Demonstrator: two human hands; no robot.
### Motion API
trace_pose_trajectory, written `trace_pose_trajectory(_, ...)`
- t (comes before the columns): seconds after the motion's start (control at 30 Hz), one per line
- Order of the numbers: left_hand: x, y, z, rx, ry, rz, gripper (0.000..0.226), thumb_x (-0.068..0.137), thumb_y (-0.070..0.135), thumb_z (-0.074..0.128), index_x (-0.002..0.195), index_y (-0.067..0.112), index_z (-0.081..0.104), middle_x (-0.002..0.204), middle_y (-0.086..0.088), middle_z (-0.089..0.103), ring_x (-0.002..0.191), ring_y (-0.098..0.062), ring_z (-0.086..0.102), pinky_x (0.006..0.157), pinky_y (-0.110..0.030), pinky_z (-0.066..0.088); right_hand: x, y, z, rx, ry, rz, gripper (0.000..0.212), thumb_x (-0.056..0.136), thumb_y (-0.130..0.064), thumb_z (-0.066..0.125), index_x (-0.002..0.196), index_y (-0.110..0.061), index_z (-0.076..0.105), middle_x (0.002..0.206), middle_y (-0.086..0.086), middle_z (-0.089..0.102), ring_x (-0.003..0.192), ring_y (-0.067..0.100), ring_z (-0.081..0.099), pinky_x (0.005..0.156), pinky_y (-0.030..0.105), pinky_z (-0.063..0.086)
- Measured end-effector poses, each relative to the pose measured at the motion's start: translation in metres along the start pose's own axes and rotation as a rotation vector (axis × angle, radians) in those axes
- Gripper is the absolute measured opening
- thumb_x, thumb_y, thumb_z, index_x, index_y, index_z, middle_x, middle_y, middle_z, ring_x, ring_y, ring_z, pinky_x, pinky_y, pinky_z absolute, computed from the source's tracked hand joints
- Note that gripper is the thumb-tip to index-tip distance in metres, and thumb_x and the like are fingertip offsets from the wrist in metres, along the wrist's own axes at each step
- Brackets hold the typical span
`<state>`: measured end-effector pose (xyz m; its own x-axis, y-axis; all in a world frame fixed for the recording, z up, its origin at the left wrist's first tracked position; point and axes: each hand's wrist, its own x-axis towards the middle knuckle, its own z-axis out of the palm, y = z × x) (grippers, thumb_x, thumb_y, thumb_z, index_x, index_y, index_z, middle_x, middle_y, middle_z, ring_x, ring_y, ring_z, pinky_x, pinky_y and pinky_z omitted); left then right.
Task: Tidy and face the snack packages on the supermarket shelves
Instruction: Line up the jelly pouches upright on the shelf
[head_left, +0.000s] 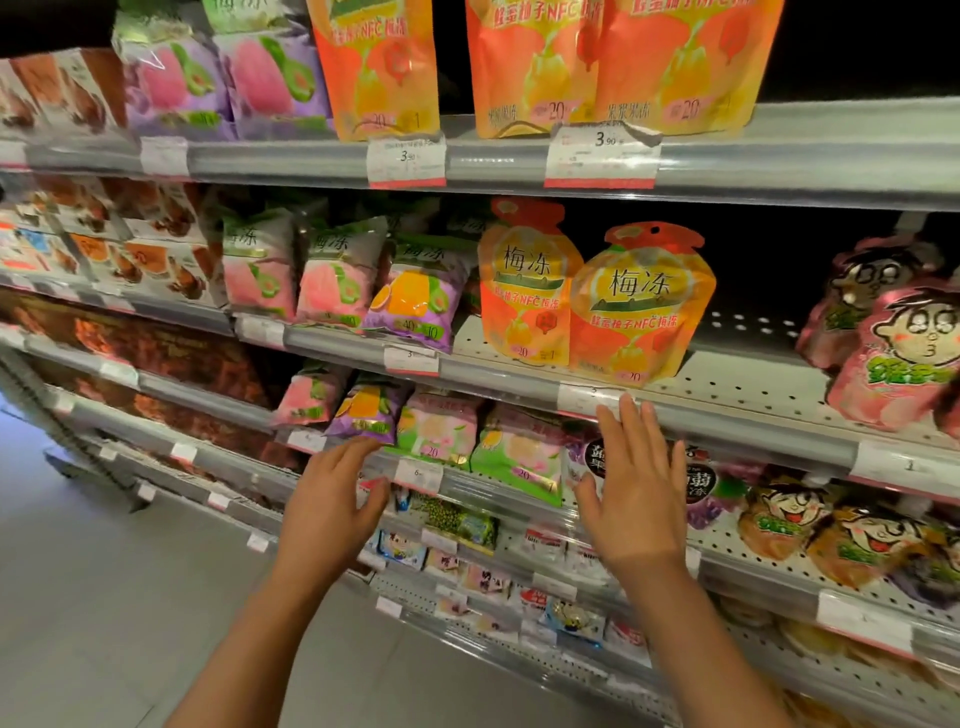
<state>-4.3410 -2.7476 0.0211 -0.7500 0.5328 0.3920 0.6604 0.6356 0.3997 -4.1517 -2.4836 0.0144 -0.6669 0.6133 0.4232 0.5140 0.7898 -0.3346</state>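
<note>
Your left hand (332, 499) is raised in front of the shelves with its fingers relaxed and loosely spread, holding nothing; its fingertips lie close to the lower edge of a purple pack (366, 410), though you cannot tell whether they touch it. Your right hand (636, 493) is flat and fully open, fingers straight and pointing up, also holding nothing; its fingertips reach the shelf rail (727, 423) just below the front orange pouch (641, 312). That pouch stands upright directly above your right hand, at the shelf's front edge, overlapping a second orange pouch (519, 291) that stands just beside it, up and to the left of the hand. Between your two hands, behind a clear rail, stand two green-and-pink packs (519, 457). Above your left hand, a row of pink and purple bags (337, 280) leans on the same shelf as the orange pouches. Right of your right hand stand pink cartoon-face pouches (898, 353), well apart from it. A price tag (418, 475) sits on the rail just right of your left hand.
</note>
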Motion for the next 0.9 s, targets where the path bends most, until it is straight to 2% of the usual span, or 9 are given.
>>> trace_pose_trajectory(0.17, 0.022, -0.035, -0.008, -0.03, 0.017, 0.027, 0.047, 0.09, 0.02, 0.073, 0.135, 0.018, 0.059, 0.134, -0.008, 0.062, 0.122, -0.034, 0.055, 0.099, -0.052, 0.048, 0.002, -0.017, -0.001, -0.029, -0.03, 0.085, 0.074, 0.093, -0.032, 0.061, 0.159, -0.018, 0.03, 0.17, 0.003, 0.008, 0.157, 0.023, 0.0, 0.125, 0.055, 0.012)
trace_pose_trajectory(0.23, 0.038, -0.053, -0.006, -0.035, 0.02, 0.086, 0.048, 0.09, 0.025, 0.07, 0.135, 0.013, 0.059, 0.136, -0.012, 0.061, 0.124, -0.037, 0.055, 0.101, -0.054, 0.046, 0.006, -0.027, 0.001, -0.035, -0.027, 0.124, 0.073, 0.094, -0.033, 0.06, 0.159, -0.016, 0.03, 0.17, 0.006, 0.007, 0.157, 0.025, -0.002, 0.126, 0.051, 0.016)
trace_pose_trajectory(0.33, 0.072, -0.077, -0.006, -0.041, 0.059, 0.17, 0.057, 0.087, 0.036, 0.061, 0.136, 0.008, 0.058, 0.141, -0.016, 0.057, 0.129, -0.04, 0.051, 0.105, -0.057, 0.044, 0.011, -0.047, 0.005, -0.048, -0.009, 0.213, 0.075, 0.098, -0.038, 0.055, 0.161, -0.019, 0.019, 0.17, 0.006, 0.0, 0.157, 0.024, -0.009, 0.127, 0.044, 0.016)
trace_pose_trajectory(0.47, 0.121, -0.116, -0.012, -0.075, 0.094, 0.252, 0.065, 0.086, 0.043, 0.051, 0.138, 0.004, 0.055, 0.148, -0.02, 0.048, 0.136, -0.042, 0.043, 0.112, -0.053, 0.034, 0.017, -0.083, 0.018, -0.097, 0.033, 0.366, 0.083, 0.095, -0.046, 0.058, 0.161, -0.02, 0.015, 0.169, 0.008, -0.006, 0.155, 0.028, -0.013, 0.118, 0.047, 0.031)
trace_pose_trajectory(0.6, 0.157, -0.143, -0.016, -0.171, 0.149, 0.326, 0.066, 0.087, 0.043, 0.046, 0.139, 0.001, 0.051, 0.148, -0.023, 0.045, 0.137, -0.045, 0.041, 0.113, -0.056, 0.033, 0.028, -0.109, 0.028, -0.138, 0.069, 0.47, 0.089, 0.092, -0.047, 0.064, 0.16, -0.013, 0.017, 0.168, 0.015, -0.006, 0.155, 0.033, -0.011, 0.119, 0.05, 0.027)
trace_pose_trajectory(0.73, 0.177, -0.159, -0.013, -0.204, 0.13, 0.41, 0.066, 0.088, 0.04, 0.047, 0.139, -0.002, 0.051, 0.147, -0.024, 0.046, 0.139, -0.046, 0.04, 0.116, -0.057, 0.032, 0.034, -0.122, 0.032, -0.151, 0.067, 0.562, 0.089, 0.09, -0.043, 0.068, 0.158, -0.011, 0.021, 0.167, 0.016, -0.002, 0.155, 0.035, -0.002, 0.12, 0.048, 0.025)
trace_pose_trajectory(0.83, 0.185, -0.162, -0.009, -0.206, 0.076, 0.433, 0.065, 0.085, 0.039, 0.048, 0.137, 0.001, 0.054, 0.139, -0.02, 0.05, 0.13, -0.044, 0.045, 0.109, -0.057, 0.038, 0.041, -0.138, 0.028, -0.181, 0.021, 0.575, 0.081, 0.088, -0.047, 0.066, 0.152, -0.014, 0.029, 0.159, 0.015, 0.019, 0.145, 0.043, 0.026, 0.11, 0.05, 0.041)
trace_pose_trajectory(0.9, 0.185, -0.163, -0.004, -0.186, 0.059, 0.432, 0.063, 0.085, 0.039, 0.047, 0.137, 0.004, 0.056, 0.137, -0.018, 0.05, 0.126, -0.043, 0.047, 0.104, -0.057, 0.041, 0.048, -0.158, 0.023, -0.186, 0.038, 0.497, 0.071, 0.092, -0.045, 0.062, 0.151, -0.018, 0.033, 0.16, 0.01, 0.023, 0.14, 0.036, 0.038, 0.104, 0.048, 0.047)
